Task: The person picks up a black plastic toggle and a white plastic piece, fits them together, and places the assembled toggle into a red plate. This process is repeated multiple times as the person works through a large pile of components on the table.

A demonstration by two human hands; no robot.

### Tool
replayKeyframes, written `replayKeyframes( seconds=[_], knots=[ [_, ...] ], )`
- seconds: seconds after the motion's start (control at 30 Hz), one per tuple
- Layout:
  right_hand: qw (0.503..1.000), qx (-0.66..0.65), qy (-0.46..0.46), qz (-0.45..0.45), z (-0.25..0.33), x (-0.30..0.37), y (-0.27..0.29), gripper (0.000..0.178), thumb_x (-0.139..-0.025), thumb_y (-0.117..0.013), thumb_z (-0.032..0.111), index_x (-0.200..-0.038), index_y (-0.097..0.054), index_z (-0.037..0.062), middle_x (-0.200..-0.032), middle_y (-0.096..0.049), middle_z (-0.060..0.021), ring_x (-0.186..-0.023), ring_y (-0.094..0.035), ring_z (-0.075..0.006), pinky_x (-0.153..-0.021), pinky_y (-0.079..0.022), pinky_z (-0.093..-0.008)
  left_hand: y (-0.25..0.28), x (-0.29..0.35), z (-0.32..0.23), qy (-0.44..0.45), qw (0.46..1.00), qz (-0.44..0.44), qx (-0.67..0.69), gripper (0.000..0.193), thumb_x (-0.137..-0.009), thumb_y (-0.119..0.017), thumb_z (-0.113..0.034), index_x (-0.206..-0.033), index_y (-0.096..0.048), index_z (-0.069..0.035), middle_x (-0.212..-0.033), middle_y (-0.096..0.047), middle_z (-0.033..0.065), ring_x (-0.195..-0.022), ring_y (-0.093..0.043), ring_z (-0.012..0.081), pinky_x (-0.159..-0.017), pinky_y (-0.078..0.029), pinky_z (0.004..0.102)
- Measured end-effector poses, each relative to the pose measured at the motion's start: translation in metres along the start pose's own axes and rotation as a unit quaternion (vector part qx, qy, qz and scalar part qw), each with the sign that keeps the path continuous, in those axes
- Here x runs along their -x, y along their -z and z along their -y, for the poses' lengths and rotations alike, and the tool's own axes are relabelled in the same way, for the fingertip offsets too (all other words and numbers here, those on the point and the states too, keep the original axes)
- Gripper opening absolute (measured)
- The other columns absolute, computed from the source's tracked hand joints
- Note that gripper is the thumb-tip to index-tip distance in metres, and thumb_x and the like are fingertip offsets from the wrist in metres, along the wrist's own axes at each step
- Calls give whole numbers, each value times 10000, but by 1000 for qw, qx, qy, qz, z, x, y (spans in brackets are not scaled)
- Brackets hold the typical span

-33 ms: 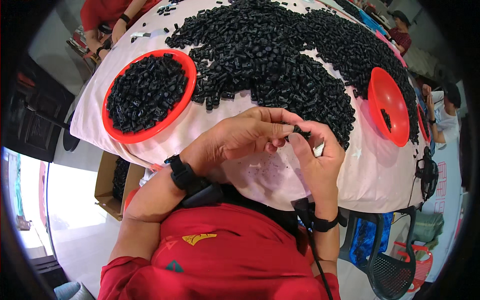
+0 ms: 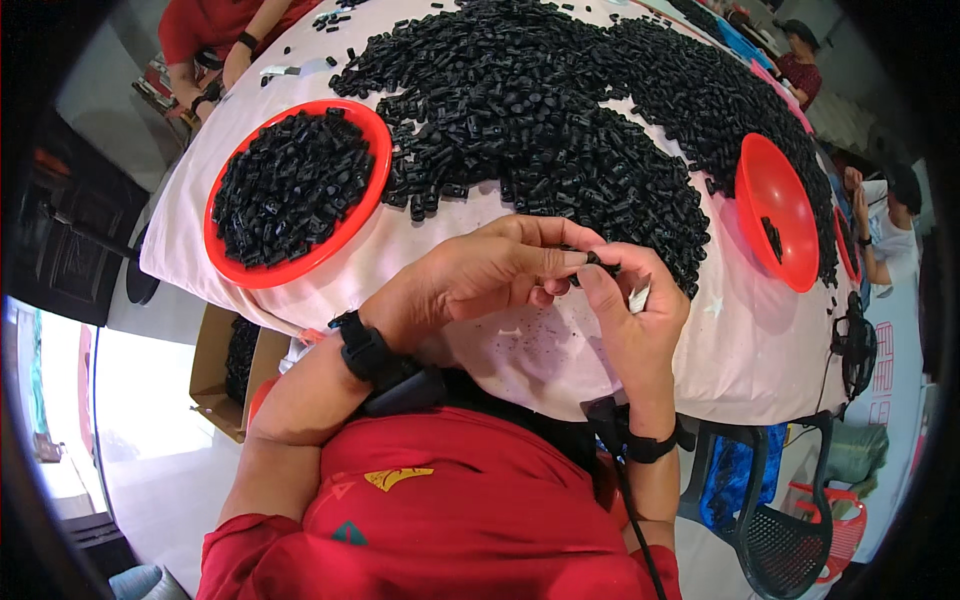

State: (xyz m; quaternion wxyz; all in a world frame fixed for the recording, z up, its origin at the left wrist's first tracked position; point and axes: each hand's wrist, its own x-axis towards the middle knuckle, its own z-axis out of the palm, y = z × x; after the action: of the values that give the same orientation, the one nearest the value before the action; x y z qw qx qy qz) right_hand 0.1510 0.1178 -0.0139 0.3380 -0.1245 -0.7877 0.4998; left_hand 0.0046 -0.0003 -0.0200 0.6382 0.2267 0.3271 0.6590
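Observation:
Above the near part of the table, my left hand (image 2: 505, 268) and my right hand (image 2: 640, 305) meet with fingertips together. Between them they pinch a small black plastic piece (image 2: 594, 260), mostly covered by the fingers. A flat whitish piece (image 2: 638, 298), too hidden to name, is tucked in the curled fingers of my right hand. Just beyond both hands spreads a large heap of short black cylindrical plastic parts (image 2: 560, 130). Left of my left hand stands a red basin (image 2: 382, 165) filled with similar black parts.
A second red basin (image 2: 780, 220), holding a few black pieces, tilts on the right side of the pale tablecloth (image 2: 740, 370). Another person's hand (image 2: 238, 65) rests at the far left edge. A cardboard box (image 2: 212, 390) stands below left, a dark chair (image 2: 785, 530) below right.

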Motion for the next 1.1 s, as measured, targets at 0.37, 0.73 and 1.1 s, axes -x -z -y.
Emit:
replayKeyframes(
  seconds=[0.37,0.73,1.1],
  knots=[
    [988,-149,-23,22,1,-6,-2,184,-899,-656,130,-1009,-656,-17,-817,-654,-19,-720,-564,-46,-634,-439,-190,-1,-1,0,13,1000,-4,12,298,-893,-653,-144,-1165,-568,-59,-860,-573,-31,-707,-516,56,-622,-403,206],
    [995,-92,-19,-27,0,-2,-2,176,-849,-689,55,-1016,-665,6,-705,-563,62,-599,-449,5,-526,-340,-157,-4,1,-2,-76,995,-47,-47,253,-887,-660,-134,-1120,-589,-68,-881,-605,-17,-779,-571,73,-689,-453,213],
    [997,-57,24,-45,1,2,-4,194,-789,-744,16,-963,-657,28,-642,-495,85,-552,-395,15,-495,-315,-154,-6,0,-5,-90,995,-48,-11,227,-891,-653,-112,-1110,-624,-59,-867,-621,-23,-757,-572,56,-691,-470,203]
  ],
)
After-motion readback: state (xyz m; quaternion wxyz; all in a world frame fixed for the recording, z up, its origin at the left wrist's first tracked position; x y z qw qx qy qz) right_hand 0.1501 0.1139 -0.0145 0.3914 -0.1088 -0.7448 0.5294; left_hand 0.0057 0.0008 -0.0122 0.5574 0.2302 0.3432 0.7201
